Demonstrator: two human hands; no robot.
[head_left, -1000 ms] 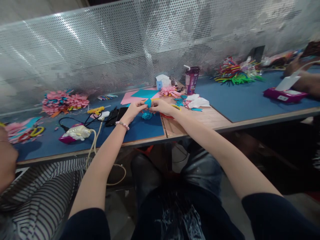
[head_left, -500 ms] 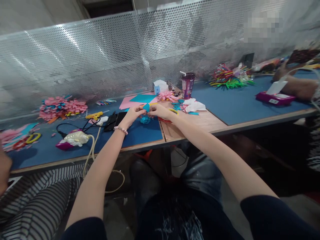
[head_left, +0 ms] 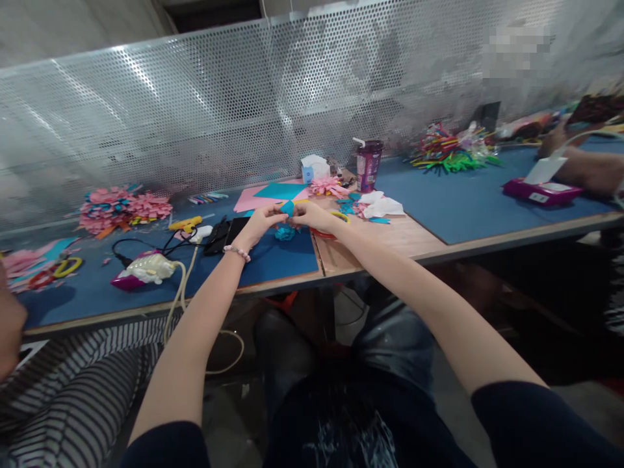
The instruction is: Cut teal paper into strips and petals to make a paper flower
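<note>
Between the fingertips of both hands is a small piece of blue paper (head_left: 287, 208), raised just over the table. My left hand (head_left: 263, 221) pinches it from the left, and my right hand (head_left: 306, 214) grips its right side. Directly below lies a crumpled blue paper flower (head_left: 285, 233). Partly hidden behind my right wrist are scissors with a yellow handle (head_left: 340, 216). Sheets of pink paper (head_left: 246, 199) and blue paper (head_left: 281, 190) lie just beyond my hands. A black phone-like object (head_left: 235, 233) rests beside my left hand.
At left are a power strip (head_left: 151, 268) with cords, a yellow glue gun (head_left: 186, 223) and pink paper flowers (head_left: 119, 209). A purple cup (head_left: 369, 166) with a straw stands behind white tissue (head_left: 381, 205). Co-workers sit on both sides. A perforated metal panel (head_left: 219, 110) closes the back.
The view has shifted very slightly. Between my fingers the blue paper looks a little lower and more folded; both hands stay in nearly the same place.
</note>
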